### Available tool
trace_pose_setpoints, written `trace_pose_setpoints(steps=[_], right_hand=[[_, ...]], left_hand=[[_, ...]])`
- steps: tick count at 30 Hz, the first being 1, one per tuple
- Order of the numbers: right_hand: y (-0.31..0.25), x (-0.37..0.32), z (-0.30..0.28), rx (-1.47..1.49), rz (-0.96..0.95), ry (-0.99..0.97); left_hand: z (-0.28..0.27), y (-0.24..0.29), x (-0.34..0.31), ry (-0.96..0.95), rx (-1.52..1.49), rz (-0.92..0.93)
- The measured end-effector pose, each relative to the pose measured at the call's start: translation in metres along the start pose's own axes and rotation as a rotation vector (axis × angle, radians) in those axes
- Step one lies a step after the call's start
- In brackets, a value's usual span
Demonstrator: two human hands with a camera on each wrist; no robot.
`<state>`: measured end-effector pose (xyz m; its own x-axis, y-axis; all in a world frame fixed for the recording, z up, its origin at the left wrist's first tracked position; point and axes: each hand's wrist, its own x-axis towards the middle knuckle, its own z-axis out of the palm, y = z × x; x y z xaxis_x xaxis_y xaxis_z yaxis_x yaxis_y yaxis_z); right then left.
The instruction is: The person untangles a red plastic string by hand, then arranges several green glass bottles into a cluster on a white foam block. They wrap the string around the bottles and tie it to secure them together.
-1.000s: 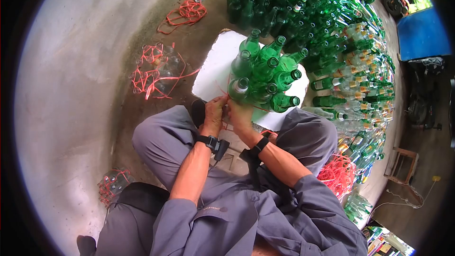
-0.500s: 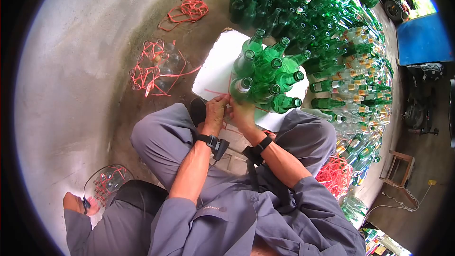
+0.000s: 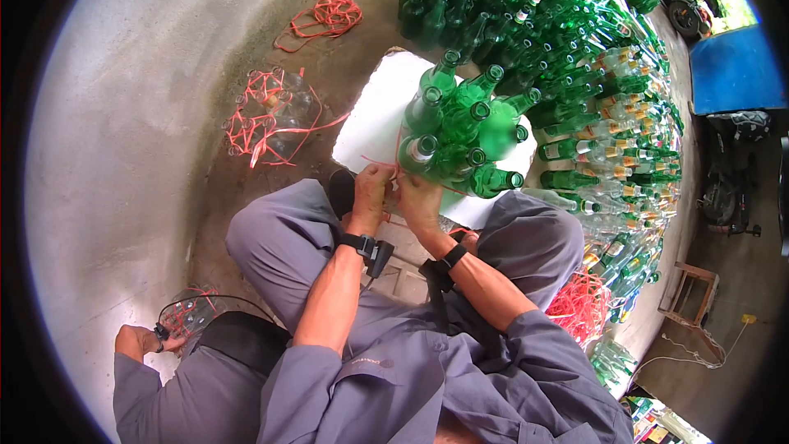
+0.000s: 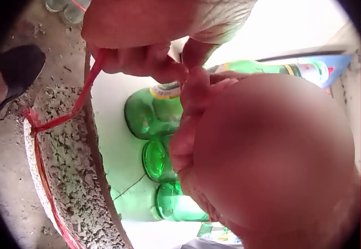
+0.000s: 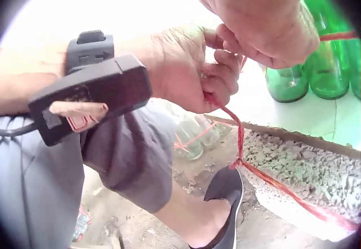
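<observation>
Several green bottles (image 3: 436, 113) stand in a cluster on a white foam block (image 3: 374, 107), with red twine round them. At the near left edge of the cluster, my left hand (image 3: 370, 195) and right hand (image 3: 420, 200) meet at the twine. In the right wrist view, the left hand (image 5: 183, 66) has curled fingers round the red twine (image 5: 240, 133), which hangs down over the block's rough side. Beside it the right hand (image 5: 265, 21) pinches the twine close to the bottles (image 5: 286, 83). The fingertips partly hide the spot where the strands meet.
Clear bottles tied with red twine (image 3: 259, 123) lie at left, below a loose twine coil (image 3: 329, 15). Rows of bottles (image 3: 575, 82) fill the right side. A red twine heap (image 3: 582, 304) lies by the right knee. Another person's hand (image 3: 170, 344) is at lower left.
Both my hands stay at the same spot, with small finger movements at the twine. The other person's hand has come into view at lower left and moved to the clear bottles there.
</observation>
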<state>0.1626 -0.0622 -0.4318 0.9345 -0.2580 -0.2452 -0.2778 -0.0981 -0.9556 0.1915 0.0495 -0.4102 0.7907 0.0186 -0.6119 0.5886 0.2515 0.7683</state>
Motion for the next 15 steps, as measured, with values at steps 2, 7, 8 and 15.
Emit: trace_pose_setpoints(steps=[2,7,8,15], right_hand=[[-0.002,0.001,0.004,0.067,0.000,0.042],[-0.030,-0.007,0.006,0.256,0.119,0.080],[-0.029,-0.009,0.006,0.156,0.016,0.080],[-0.035,-0.012,0.000,-0.083,-0.213,0.109]], left_hand=[[-0.006,0.000,0.001,0.003,-0.016,-0.097],[-0.009,-0.016,0.019,-0.064,-0.284,-0.153],[-0.005,-0.014,0.022,-0.063,-0.284,-0.154],[0.002,-0.006,0.038,0.073,-0.394,-0.186]])
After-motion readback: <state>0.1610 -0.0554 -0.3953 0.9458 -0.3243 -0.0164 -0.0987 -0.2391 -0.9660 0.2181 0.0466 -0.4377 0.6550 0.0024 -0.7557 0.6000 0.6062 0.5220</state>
